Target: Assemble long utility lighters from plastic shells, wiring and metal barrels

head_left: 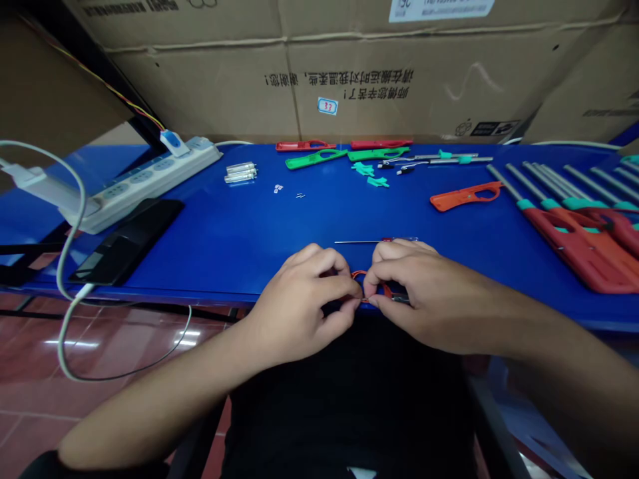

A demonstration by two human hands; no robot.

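At the table's front edge, my left hand (pixel 312 299) and my right hand (pixel 419 286) meet over an orange lighter casing (pixel 358 273), of which only a looped part shows between the fingers. Both are closed on it, thumbs and fingertips pinched together. Whatever small part lies between the fingertips is hidden. By my right palm a dark metallic piece (pixel 400 299) sticks out, too covered to name. Just beyond the hands lies a screwdriver (pixel 358 242), its thin shaft pointing left and its red handle partly behind my right hand.
Red and green casing halves (pixel 315 158) lie along the back, beside teal clips (pixel 370 171) and metal tubes with wires (pixel 452 159). Clear cylinders (pixel 240 173) sit back left. An orange casing half (pixel 466 195) and assembled lighters (pixel 589 246) are right; a power strip (pixel 150 179) and phone (pixel 130 239) left.
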